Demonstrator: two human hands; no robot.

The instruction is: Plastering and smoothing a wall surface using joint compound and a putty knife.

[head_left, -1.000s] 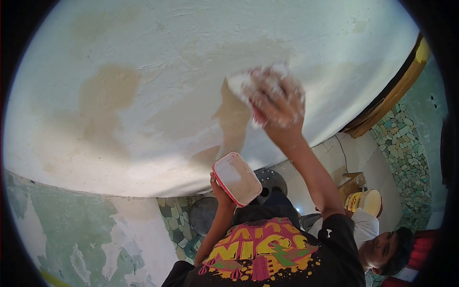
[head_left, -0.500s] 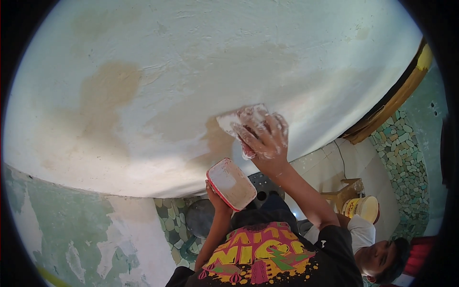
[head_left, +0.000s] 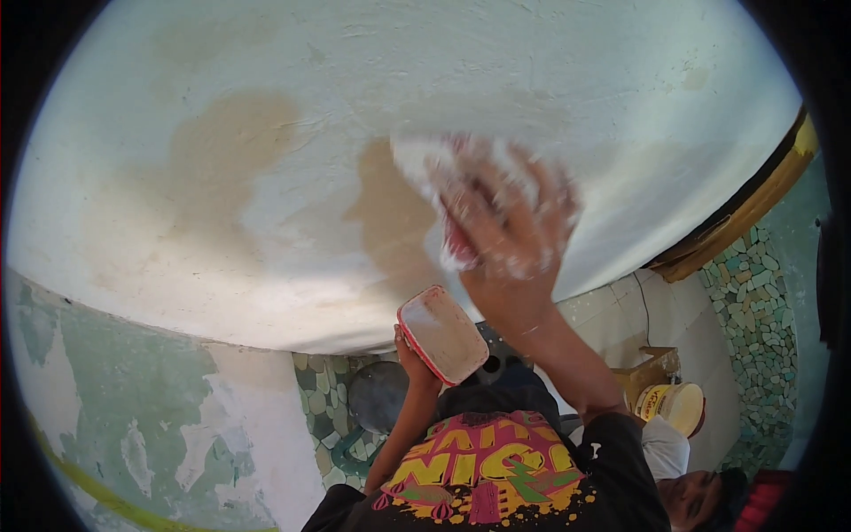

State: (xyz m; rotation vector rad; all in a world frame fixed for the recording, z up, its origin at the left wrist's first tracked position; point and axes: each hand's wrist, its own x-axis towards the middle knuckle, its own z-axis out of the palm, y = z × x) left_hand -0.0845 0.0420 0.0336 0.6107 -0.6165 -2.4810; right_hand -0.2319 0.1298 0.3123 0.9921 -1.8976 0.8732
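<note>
My right hand (head_left: 501, 217), coated in white paste and blurred, grips a flat tool (head_left: 412, 158) with a white-smeared blade and a red part, held at the pale, patchy wall (head_left: 222, 49). Beige and damp-looking patches mark the surface around the tool. Lower down, my left hand (head_left: 410, 353) grasps a red-rimmed rectangular container (head_left: 448, 335), its inside coated with pale residue, close below the wall's curved-looking bottom edge.
A co-worker (head_left: 665, 452) in white is at lower right, beside a yellow-white bucket (head_left: 686, 410) and wooden stool (head_left: 651, 363). A dark round object (head_left: 372, 395) lies on pebble-patterned flooring (head_left: 745, 275). A brown board (head_left: 727, 226) borders the wall's right side; a cable runs below.
My right hand with the tool went down, then moved back up and rightward over the last half second. The container in my left hand shifted slightly up and right.
</note>
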